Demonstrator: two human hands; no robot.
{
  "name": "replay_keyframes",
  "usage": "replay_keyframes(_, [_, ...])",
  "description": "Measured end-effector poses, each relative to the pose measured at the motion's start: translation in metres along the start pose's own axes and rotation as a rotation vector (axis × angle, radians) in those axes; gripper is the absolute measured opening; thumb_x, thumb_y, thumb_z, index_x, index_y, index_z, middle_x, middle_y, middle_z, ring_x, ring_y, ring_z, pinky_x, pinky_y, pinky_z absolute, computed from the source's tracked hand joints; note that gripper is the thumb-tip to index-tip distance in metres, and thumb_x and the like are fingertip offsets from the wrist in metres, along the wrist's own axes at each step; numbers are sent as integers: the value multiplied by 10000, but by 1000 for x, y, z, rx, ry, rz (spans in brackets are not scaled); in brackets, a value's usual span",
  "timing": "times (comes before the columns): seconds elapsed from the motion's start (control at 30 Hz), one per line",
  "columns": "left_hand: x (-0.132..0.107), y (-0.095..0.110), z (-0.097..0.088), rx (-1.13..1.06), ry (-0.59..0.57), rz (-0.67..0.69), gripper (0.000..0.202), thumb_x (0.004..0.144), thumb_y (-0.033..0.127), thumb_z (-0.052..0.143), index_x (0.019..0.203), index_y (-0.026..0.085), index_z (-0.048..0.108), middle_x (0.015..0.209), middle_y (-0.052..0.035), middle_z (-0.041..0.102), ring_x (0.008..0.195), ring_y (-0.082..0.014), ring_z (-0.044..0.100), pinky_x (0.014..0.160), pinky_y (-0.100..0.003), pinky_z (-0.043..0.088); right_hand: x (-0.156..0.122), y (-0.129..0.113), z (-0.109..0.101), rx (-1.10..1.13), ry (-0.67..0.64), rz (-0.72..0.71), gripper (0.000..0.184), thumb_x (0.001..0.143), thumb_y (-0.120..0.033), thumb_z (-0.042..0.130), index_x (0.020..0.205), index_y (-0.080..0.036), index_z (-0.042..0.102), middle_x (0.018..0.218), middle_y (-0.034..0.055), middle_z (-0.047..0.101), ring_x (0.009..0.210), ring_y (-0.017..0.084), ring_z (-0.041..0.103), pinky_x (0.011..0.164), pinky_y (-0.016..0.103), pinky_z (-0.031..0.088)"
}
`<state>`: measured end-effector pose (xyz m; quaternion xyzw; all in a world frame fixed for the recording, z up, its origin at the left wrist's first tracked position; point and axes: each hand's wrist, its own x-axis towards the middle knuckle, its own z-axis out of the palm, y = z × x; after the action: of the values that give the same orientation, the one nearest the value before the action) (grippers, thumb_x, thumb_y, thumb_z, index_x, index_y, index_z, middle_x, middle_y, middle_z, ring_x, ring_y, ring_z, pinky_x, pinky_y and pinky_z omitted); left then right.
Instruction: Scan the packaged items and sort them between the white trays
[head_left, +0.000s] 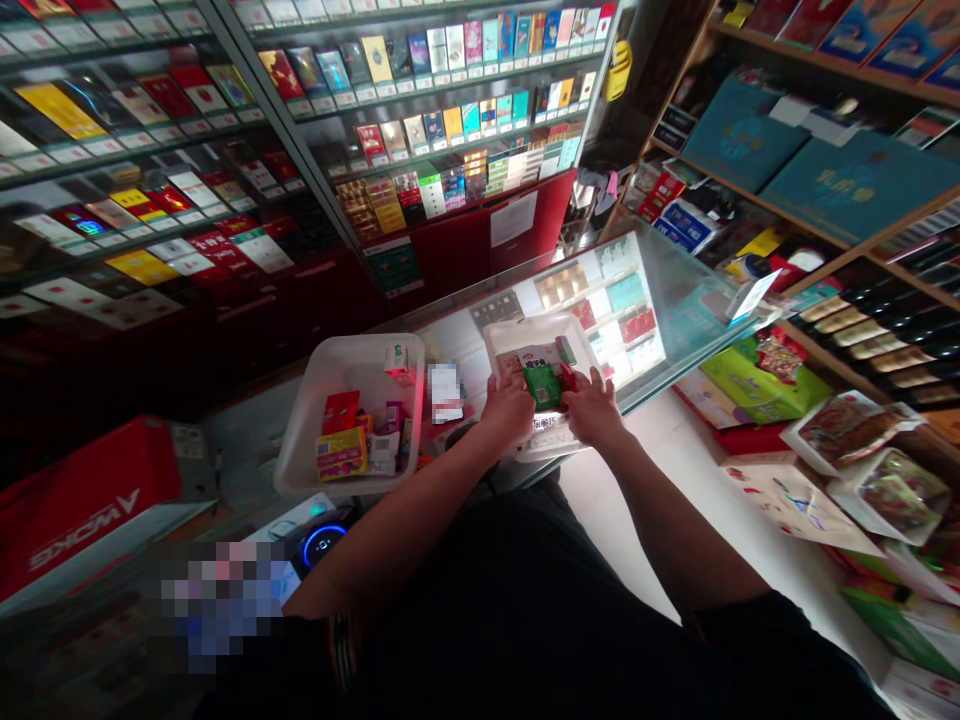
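Observation:
Both my hands are over a white plastic basket (pixel 501 335) on the glass counter. Between them is a small green packet (pixel 541 386). My left hand (pixel 510 405) has its fingers closed at the packet's left side. My right hand (pixel 592 408) is closed at its right side, by a small red piece (pixel 568 378); whether that belongs to the packet I cannot tell. More snack packs (pixel 534 355) lie under the packet, partly hidden by my hands. Left of my hands, a larger translucent white bin (pixel 300 430) holds several colourful packs, among them a yellow box (pixel 341 453).
A blurred white item (pixel 445 392) lies between the bin and basket. A round device with a blue light ring (pixel 324 545) is near my left forearm, and a red carton (pixel 105 500) stands further left. Cigarette shelves (pixel 442 90) rise behind; stocked wooden shelves (pixel 862 255) stand right.

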<state>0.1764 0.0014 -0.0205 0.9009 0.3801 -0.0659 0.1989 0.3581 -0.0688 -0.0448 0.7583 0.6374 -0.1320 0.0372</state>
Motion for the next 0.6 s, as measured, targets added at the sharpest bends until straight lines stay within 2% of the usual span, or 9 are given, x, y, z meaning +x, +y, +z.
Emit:
replay_keyframes(0.17, [-10,-7,-15,-25,38,23,341,899,153,602,1151,240,814,1541,-105,599,1614,-386,300,1284,-708,222,0,7,2,80,59,-51,217,928,-140,662,1017,-227,840,1752,100,347,1626,482,197,1260,756,198])
replay_keyframes(0.3, [-16,-16,-29,-52,74,25,233,909,207,632,1012,245,838,1587,-85,571,1593,-386,344,1281,-709,241,2,14,-3,158,155,-84,149,902,-177,715,951,-236,844,1685,92,466,1605,467,253,1237,752,269])
replay_keyframes(0.5, [-23,-30,-46,-103,199,29,195,918,234,653,961,236,843,1523,-89,630,1499,-374,477,1247,-645,368,7,22,-33,338,282,-165,126,861,-169,718,866,-211,837,1459,128,679,1457,361,522,1294,640,288])
replay_keyframes(0.6, [-25,-40,-53,-129,272,30,194,919,222,655,967,232,843,1529,-84,632,1497,-361,491,1251,-590,396,7,20,-48,455,287,-190,116,855,-208,731,869,-236,842,1465,95,686,1450,344,539,1284,615,329])
